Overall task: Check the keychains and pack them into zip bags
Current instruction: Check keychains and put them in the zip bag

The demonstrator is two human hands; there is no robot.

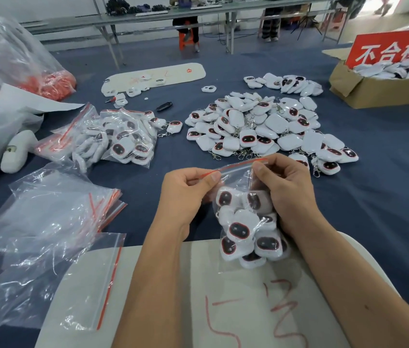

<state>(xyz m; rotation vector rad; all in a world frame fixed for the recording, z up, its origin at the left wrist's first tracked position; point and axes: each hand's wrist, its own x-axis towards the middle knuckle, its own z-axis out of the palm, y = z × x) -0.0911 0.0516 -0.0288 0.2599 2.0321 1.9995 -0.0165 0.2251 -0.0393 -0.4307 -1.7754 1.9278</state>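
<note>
On the far left sits a big clear sack point(10, 54) with orange stuff inside, and below it lies a white plastic piece point(16, 150) on the blue table point(374, 197). Near the front left is a loose heap of empty zip bags point(48, 222), each with a red strip along the top. One of them lies partly on a pale board point(173, 310) that has red scribbles on it. Behind the heap are packed bags point(120, 136) stuffed with white keychains, and one keychain point(174, 126) with its metal clip lies just beside them. Farther back is a long white board point(153, 75) with small white parts on it, and a small black thing point(164, 106) lies near it. In the middle, the left hand point(186, 192) has its fingers curled, and its thumb and fingers pinch the red strip at the top of a full zip bag point(246, 222). This bag hangs above the pale board and holds many white keychains with dark faces. The right hand point(286, 187) pinches the other end of the strip, with its fingers curled round the bag's side. Behind the hands is a big pile of loose keychains point(261, 126), with a smaller pile point(286, 84) farther back. On the far right stands a cardboard box point(374, 89) with a red sign point(394, 50) and more white keychains inside.
</note>
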